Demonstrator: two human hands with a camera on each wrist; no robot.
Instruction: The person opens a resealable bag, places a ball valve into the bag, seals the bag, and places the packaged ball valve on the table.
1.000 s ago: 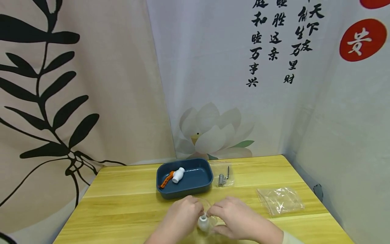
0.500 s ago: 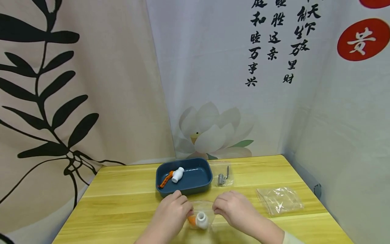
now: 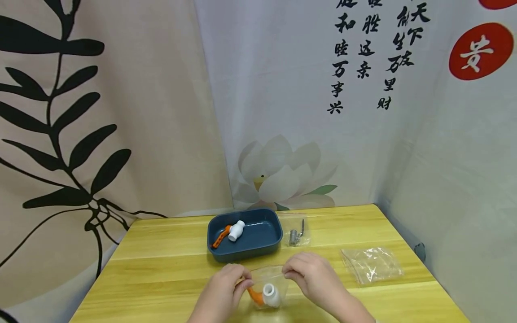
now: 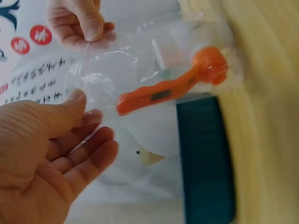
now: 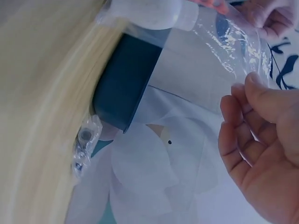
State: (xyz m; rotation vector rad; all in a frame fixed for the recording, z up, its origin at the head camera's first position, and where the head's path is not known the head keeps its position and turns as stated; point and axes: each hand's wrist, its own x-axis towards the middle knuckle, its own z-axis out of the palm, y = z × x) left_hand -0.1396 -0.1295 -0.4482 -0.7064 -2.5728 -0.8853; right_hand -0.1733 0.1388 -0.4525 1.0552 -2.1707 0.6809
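Observation:
A clear plastic zip bag (image 3: 264,272) hangs upright between my hands above the near part of the table. Inside lies a white plastic valve body (image 3: 271,296) with an orange lever handle (image 4: 161,92). My left hand (image 3: 227,287) pinches the bag's upper left edge between thumb and index finger, the other fingers loosely bent in the left wrist view. At the opposite upper corner, my right hand (image 3: 314,276) pinches the film with thumb and fingertips. The right wrist view shows the white part (image 5: 152,13) low in the bag; its orange handle is mostly cut off there.
Behind the bag stands a dark blue tray (image 3: 264,252) holding another white valve (image 3: 236,231) with an orange handle (image 3: 221,237). Right of it lies a small bag (image 3: 305,224) with a metal cylinder and a thin bent rod. A flat clear bag (image 3: 371,266) lies farther right.
My hands have spread apart from near each other to the bag's two top corners. The bag, which was low between them, now hangs stretched with the valve and orange handle visible.

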